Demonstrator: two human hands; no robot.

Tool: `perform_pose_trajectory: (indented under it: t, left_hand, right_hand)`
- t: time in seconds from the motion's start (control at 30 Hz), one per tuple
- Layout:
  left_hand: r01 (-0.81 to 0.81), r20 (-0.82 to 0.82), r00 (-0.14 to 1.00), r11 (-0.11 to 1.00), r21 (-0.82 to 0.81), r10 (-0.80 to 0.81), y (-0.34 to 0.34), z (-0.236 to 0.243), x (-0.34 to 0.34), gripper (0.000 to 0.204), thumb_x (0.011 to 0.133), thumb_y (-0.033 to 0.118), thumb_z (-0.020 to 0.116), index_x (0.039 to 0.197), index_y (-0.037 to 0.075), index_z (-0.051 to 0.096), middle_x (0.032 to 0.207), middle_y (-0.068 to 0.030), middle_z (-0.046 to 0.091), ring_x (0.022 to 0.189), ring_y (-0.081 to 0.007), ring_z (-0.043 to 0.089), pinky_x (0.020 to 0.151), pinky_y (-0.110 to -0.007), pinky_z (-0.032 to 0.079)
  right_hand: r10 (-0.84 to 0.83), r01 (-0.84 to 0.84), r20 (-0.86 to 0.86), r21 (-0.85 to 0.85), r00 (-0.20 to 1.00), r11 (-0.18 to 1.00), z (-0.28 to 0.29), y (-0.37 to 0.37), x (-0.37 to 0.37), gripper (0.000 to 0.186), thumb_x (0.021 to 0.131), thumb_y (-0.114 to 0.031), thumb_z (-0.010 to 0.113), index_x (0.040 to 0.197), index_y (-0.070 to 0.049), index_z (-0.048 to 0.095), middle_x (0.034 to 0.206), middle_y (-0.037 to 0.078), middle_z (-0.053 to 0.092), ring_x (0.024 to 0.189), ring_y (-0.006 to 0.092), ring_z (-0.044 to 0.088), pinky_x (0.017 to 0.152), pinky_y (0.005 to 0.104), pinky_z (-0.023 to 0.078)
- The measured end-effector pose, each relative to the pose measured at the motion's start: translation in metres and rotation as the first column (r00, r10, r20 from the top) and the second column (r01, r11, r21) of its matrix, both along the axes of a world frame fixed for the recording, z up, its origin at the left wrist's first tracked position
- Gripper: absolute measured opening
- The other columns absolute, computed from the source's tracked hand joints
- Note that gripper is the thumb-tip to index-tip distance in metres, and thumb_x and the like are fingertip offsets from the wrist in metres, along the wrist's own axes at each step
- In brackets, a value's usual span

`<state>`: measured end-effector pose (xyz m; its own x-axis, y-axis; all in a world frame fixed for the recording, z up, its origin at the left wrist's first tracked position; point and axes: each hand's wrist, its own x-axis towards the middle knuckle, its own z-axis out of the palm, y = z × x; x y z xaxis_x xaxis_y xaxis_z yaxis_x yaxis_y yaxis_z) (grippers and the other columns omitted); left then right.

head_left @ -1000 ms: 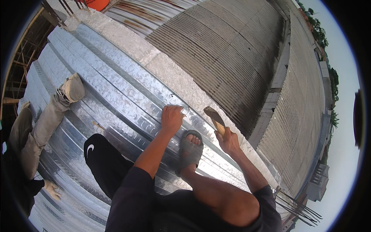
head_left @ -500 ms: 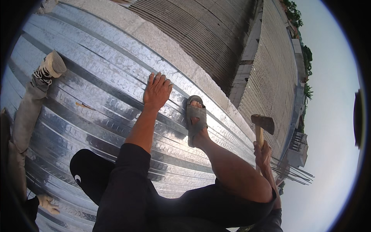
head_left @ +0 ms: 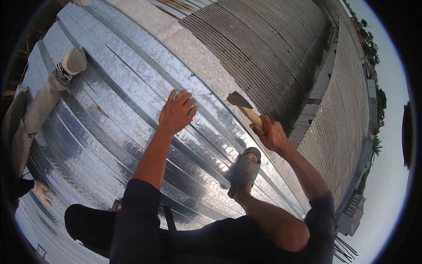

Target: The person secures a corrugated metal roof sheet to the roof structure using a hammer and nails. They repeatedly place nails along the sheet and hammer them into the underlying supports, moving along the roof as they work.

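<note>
My left hand [head_left: 177, 112] rests palm down on the shiny ribbed metal decking [head_left: 132, 103], its fingers spread along a raised rib near the sheet's edge. Wrapped round the wooden handle of a hatchet [head_left: 241, 102] is my right hand [head_left: 271, 135]. The hatchet's dark, flared head is raised over the concrete ledge, pointing toward my left hand but apart from it. My sandalled foot [head_left: 246, 171] stands on the decking below the hatchet, close to the sheet's edge.
At the left, a co-worker's shoe [head_left: 74, 60] and gloved hand [head_left: 41, 192] are on the decking. A rough concrete ledge [head_left: 206, 57] borders the sheet. Beyond it lie lower corrugated roofs [head_left: 259, 57]. Thin bars [head_left: 345, 250] stick out at lower right.
My right hand has brought the hatchet leftward and up from the far right, over the ledge. My left hand stays flat on the decking. The whole view has shifted.
</note>
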<state>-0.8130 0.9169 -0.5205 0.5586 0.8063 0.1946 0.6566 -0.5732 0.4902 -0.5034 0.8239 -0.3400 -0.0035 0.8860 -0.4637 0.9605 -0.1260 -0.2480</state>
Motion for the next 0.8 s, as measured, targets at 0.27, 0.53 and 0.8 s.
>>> perform_pose_trajectory:
  t: [0.27,0.53,0.8]
  left_hand:
    - [-0.703,-0.144,0.709,0.707,-0.072,0.69,-0.076,0.006,0.019,0.054,0.101,0.05,0.058,0.143,0.017,0.056,0.163,-0.0178,0.033,0.153,-0.0375,0.028,0.123,-0.061,0.019]
    - [-0.828,0.112,0.473,0.484,-0.283,0.874,-0.16,-0.009,0.058,0.061,0.097,0.048,0.065,0.148,0.018,0.051,0.163,-0.0294,0.025,0.15,-0.0485,0.027,0.12,-0.062,0.024]
    - [-0.861,0.102,0.457,0.468,-0.199,0.884,-0.158,-0.01,0.048,0.06,0.096,0.05,0.066,0.147,0.021,0.052,0.16,-0.0296,0.03,0.147,-0.0468,0.032,0.117,-0.061,0.029]
  right_hand:
    - [0.436,-0.392,-0.147,0.252,0.888,0.885,0.021,0.066,-0.005,0.046,0.098,-0.029,0.068,0.126,0.003,0.051,0.084,0.027,0.069,0.066,0.042,0.07,0.058,0.0502,0.055]
    - [0.602,-0.608,0.126,0.011,0.789,0.794,-0.047,0.09,0.02,0.044,0.101,-0.033,0.063,0.12,0.005,0.052,0.09,0.031,0.068,0.065,0.0443,0.069,0.059,0.0513,0.056]
    - [0.545,-0.489,-0.138,0.305,0.827,0.818,0.03,0.089,-0.022,0.042,0.101,-0.035,0.064,0.112,0.005,0.056,0.078,0.024,0.066,0.062,0.0419,0.067,0.058,0.0493,0.054]
